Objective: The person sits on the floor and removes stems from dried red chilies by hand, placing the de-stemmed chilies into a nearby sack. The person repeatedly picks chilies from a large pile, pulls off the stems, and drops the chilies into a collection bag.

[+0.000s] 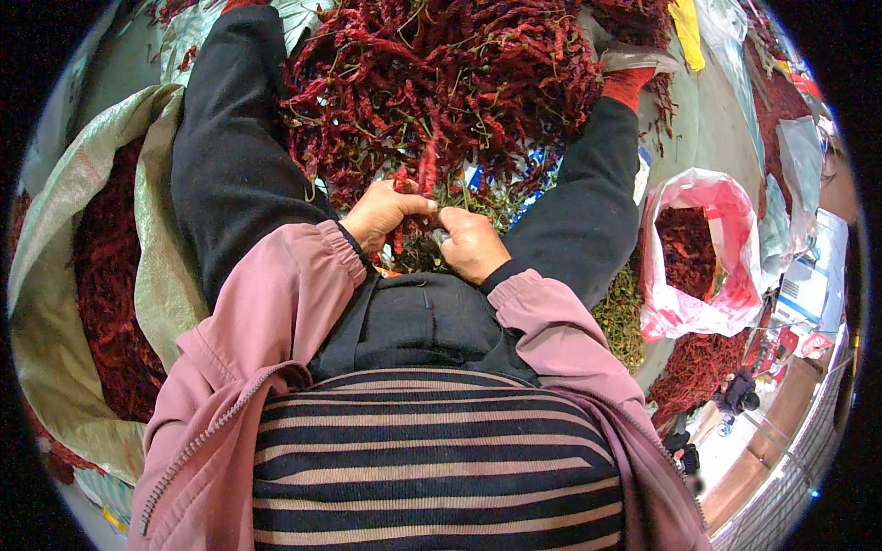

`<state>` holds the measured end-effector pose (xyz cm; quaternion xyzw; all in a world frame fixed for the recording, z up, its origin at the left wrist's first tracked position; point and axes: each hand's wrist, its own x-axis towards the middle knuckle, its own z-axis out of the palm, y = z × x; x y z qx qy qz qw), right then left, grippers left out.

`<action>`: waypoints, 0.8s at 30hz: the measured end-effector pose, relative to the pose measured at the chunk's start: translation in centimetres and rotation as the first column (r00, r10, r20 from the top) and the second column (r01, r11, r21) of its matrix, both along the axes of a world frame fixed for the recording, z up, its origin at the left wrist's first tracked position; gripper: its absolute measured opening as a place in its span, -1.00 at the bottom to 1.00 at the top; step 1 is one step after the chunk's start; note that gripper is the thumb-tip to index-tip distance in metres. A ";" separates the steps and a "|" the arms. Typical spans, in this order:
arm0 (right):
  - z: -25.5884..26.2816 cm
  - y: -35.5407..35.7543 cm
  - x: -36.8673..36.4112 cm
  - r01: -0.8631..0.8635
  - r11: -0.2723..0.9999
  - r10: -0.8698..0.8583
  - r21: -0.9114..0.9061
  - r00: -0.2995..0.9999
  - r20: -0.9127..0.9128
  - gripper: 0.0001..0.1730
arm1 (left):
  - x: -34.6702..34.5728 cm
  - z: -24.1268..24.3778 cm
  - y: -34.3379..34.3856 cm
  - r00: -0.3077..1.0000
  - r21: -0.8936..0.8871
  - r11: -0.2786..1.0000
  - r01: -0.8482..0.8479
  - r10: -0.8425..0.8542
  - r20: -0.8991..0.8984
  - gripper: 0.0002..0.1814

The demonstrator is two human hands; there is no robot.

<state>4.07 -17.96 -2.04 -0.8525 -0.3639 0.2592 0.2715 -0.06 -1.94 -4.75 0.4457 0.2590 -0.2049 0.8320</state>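
A large heap of dried red chili peppers [441,82] lies between my legs, many with pale green stems. My left hand [389,210] is closed around a few dried chilies [428,165] that stick out past its fingers. My right hand [472,241] is close beside it, thumb and forefinger pinched near the left thumb tip, at the stem end of the chilies; the stem itself is too small to make out. Below both hands lie loose greenish-brown stems [420,256] and bits of printed plastic.
A woven sack [158,275] holding red chilies stands at the left. To the right are a white and red plastic bag [737,275] with chilies inside, a pile of stems [620,317] and another chili heap [703,372]. People [737,394] are at the far lower right.
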 end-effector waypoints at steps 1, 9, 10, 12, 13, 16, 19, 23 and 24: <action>0.1 -0.1 0.1 0.039 0.999 -0.038 0.029 0.999 -0.038 -0.86 | 0.1 -0.1 0.0 1.000 -0.005 1.000 -0.016 0.016 -0.022 -0.86; -1.1 -0.6 0.4 0.236 0.971 -0.203 0.034 0.894 -0.398 -0.80 | -0.2 0.1 -0.2 0.975 0.196 0.980 0.016 -0.058 0.213 -0.85; -1.8 -0.2 0.3 0.266 0.959 -0.218 0.098 0.913 -0.344 -0.77 | -0.1 0.3 -0.2 0.963 0.235 0.972 -0.001 -0.062 0.261 -0.84; -1.0 0.4 0.4 0.325 0.945 -0.275 0.043 0.856 -0.437 -0.73 | 0.0 0.2 -0.2 0.958 0.215 0.977 -0.019 -0.044 0.282 -0.82; 0.1 1.0 0.6 0.348 0.938 -0.306 -0.010 0.811 -0.499 -0.72 | 0.1 0.1 -0.3 0.945 0.201 0.978 -0.059 -0.010 0.327 -0.83; -0.8 1.0 1.0 0.064 0.986 -0.068 0.157 0.997 0.019 -0.83 | 0.6 0.4 0.3 0.958 0.227 0.972 -0.067 -0.001 0.287 -0.87; -2.3 -0.7 0.6 -0.121 0.962 0.084 0.243 0.984 0.158 -0.84 | 0.2 1.6 0.1 0.986 0.134 0.982 -0.131 0.115 0.121 -0.89; -2.3 -0.5 0.2 -0.141 0.977 0.131 0.160 0.989 0.071 -0.85 | 0.3 2.9 0.2 0.998 0.239 0.969 -0.057 0.062 -0.011 -0.88; -1.0 0.3 0.7 -0.220 0.958 0.205 0.184 0.974 0.099 -0.84 | -0.8 0.9 0.1 0.991 0.196 0.974 -0.110 0.121 -0.048 -0.89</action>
